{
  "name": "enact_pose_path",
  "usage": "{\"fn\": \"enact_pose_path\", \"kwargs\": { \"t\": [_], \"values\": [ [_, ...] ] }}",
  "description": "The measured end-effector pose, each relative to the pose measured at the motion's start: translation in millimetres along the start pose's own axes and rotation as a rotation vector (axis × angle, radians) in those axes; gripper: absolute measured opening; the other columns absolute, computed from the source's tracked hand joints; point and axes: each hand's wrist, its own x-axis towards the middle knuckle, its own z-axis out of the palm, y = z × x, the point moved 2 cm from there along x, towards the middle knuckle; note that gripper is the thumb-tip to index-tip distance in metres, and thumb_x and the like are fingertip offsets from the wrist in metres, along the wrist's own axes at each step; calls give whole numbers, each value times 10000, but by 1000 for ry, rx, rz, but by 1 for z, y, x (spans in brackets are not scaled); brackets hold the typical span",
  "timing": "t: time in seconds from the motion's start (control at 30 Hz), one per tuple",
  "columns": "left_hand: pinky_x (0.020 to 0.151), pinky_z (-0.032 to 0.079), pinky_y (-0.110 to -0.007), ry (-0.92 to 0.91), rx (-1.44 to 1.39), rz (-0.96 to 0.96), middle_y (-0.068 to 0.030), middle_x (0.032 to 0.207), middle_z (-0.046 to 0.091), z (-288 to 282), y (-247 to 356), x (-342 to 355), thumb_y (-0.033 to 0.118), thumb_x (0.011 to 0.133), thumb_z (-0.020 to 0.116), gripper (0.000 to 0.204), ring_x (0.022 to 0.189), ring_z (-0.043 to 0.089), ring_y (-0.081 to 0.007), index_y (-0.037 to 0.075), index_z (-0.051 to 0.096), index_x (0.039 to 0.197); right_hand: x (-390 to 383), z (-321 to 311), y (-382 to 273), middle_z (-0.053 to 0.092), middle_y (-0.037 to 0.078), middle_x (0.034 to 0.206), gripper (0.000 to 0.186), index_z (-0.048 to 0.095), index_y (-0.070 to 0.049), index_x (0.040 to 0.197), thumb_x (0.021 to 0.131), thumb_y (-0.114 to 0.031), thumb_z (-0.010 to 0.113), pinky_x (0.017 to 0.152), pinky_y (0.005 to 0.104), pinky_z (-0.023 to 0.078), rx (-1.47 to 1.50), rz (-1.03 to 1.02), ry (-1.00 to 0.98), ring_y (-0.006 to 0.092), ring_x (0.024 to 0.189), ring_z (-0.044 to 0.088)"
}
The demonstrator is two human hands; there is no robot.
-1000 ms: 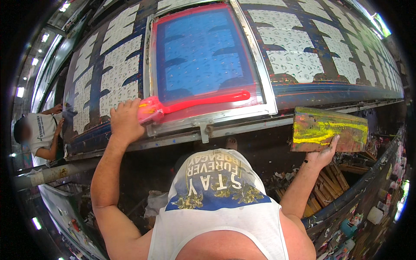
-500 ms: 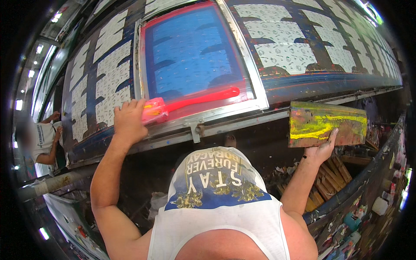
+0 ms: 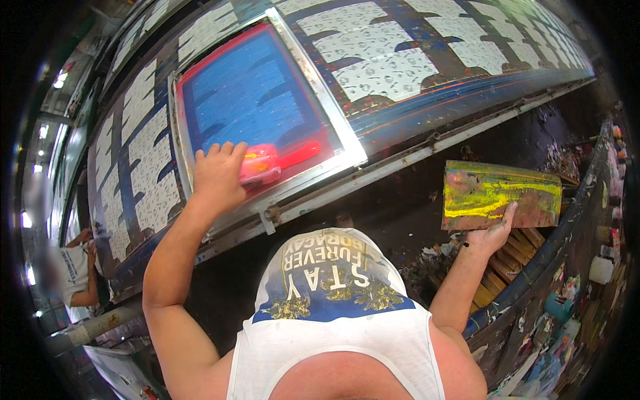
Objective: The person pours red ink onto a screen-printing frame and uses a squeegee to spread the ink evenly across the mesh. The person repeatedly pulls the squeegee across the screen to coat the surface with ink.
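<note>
A framed printing screen [image 3: 237,87] with blue mesh and a red rim lies on the long printing bed. My left hand [image 3: 220,173] is closed round a red, ink-smeared tool [image 3: 260,167] with yellow streaks, at the screen's near edge, its shape partly hidden by my fingers. A thick line of red ink [image 3: 300,153] runs right from that tool over the mesh. My right hand [image 3: 490,233] grips a flat board [image 3: 500,193] smeared with yellow, held out off the bed's front edge, at the right.
Pale printed pieces [image 3: 373,70] lie in rows on the dark bed [image 3: 420,100]. A metal rail [image 3: 460,133] runs along its front. A co-worker [image 3: 73,273] works at the far left. Wooden slats [image 3: 507,267] and paint-spattered clutter [image 3: 560,303] are low on the right.
The screen and bed appear further left and more tilted in view. My left hand and red tool have moved right along the screen, and less of the red ink line shows.
</note>
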Motion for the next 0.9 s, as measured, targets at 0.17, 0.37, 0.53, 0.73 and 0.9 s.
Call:
{"fn": "enact_pose_path", "kwargs": {
  "t": [0.17,0.37,0.53,0.73,0.9],
  "values": [
    [932,510,-545,54,16,74,-121,1209,715,0,32,36,150,660,877,781,1155,685,-378,133,643,1405,5,-30,-20,666,124,1521,532,585,20,1551,1147,-313,680,1171,508,534,22,-59,78,304,1364,662],
    [951,530,-564,94,-12,128,-123,1230,722,-13,60,69,132,723,847,652,1191,691,-367,130,652,1345,4,-46,-38,663,131,1528,520,584,-16,1559,1144,-314,683,1199,530,506,32,-103,141,321,1381,647],
    [959,529,-568,118,-6,141,-113,1237,722,-21,72,77,147,728,855,664,1196,692,-362,144,648,1359,1,-55,-35,658,144,1529,554,571,15,1561,1134,-314,700,1182,524,524,39,-93,185,321,1376,650],
    [966,525,-569,93,15,112,-117,1251,713,-17,68,76,167,699,865,765,1192,690,-369,147,630,1426,3,-58,-20,652,146,1531,556,568,26,1556,1129,-301,709,1167,515,534,34,-61,140,317,1361,657],
    [991,529,-577,19,8,56,-116,1267,713,-9,52,62,175,695,883,769,1219,686,-366,151,624,1418,1,-43,-11,664,141,1514,537,582,22,1544,1127,-289,711,1153,508,535,58,-14,79,307,1345,665]
  ]
}}
